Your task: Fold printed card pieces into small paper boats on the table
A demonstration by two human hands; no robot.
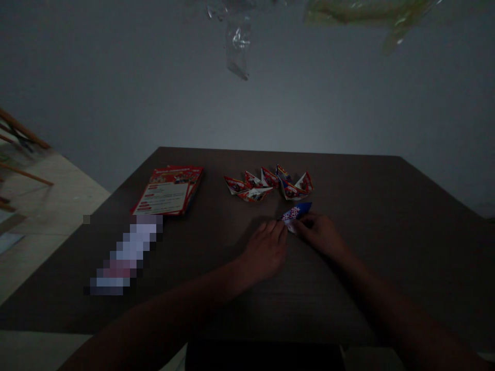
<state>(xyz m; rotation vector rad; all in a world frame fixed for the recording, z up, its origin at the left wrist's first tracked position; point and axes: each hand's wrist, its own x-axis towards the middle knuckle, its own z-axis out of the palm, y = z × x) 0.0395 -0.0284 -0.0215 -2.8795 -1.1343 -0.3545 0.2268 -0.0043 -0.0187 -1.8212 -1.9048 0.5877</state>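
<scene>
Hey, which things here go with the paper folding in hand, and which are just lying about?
Likely part of the job:
blue printed paper, touched by the left hand and right hand
folded paper pieces just beyond
stack of printed sheets, probably

Seemingly just about:
clear plastic, overhead
wooden furniture, far left

The pixelated item I can't identify.

Dimly lit, backed by a plain grey wall (247, 113)
Faces that wall across a dark, faintly grained table (386, 206), then drops away at left to a pale floor (71, 198) with visible joint lines, and runs out to thin brown furniture bars (25, 128) cropped at the edge
</scene>
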